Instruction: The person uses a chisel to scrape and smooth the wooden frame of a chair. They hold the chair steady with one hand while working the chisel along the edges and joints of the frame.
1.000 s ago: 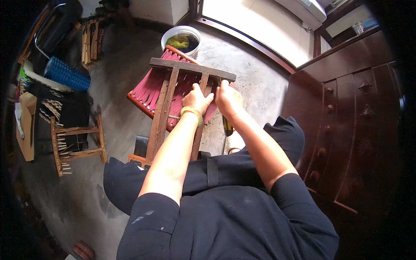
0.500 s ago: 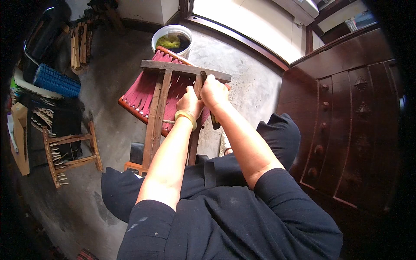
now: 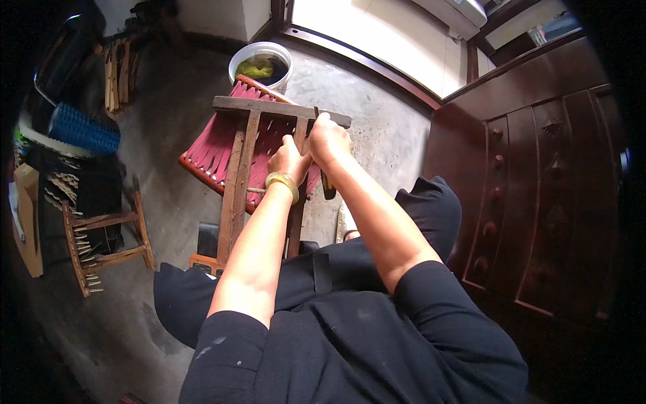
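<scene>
— Where is the dark-brown wooden frame (image 3: 235, 188)?
— In front of you, partly over the reddish-framed seat of magenta straps (image 3: 212, 145), its long bars running back toward you.
— And the hands?
— Your right hand (image 3: 328, 141) is clenched round a thin dark strip (image 3: 316, 110), whose tip shows above it. Your left hand (image 3: 288, 160) is at the frame's right bar (image 3: 301, 131); its far side is hidden, so I cannot tell whether it grips.

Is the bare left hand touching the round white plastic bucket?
Apart. The head view shows the dark wooden crossbar between the left hand and the bucket, with a plain gap.
</scene>
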Demonstrator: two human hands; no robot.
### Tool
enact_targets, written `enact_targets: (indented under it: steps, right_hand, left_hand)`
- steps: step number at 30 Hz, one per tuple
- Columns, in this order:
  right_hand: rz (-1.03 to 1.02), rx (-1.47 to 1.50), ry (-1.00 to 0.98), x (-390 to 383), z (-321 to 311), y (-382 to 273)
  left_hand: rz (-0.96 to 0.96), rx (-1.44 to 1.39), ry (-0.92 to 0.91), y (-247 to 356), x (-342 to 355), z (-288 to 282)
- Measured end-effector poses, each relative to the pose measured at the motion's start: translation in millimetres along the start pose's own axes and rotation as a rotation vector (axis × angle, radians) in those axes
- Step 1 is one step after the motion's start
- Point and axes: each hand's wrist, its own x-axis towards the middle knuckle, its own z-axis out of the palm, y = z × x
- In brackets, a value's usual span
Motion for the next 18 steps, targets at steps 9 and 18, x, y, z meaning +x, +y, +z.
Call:
enact_targets:
  steps: [9,18]
  right_hand:
    - [0.302,0.076,-0.002,-2.8,7.9,47.3]
    - [0.184,0.359,0.017,-11.7,-10.0,99.7]
  left_hand:
    - [-0.034,-0.018,-0.037,6.3,-10.5,-12.5]
    - [-0.025,-0.023,-0.007,4.2,-6.9,-10.9]
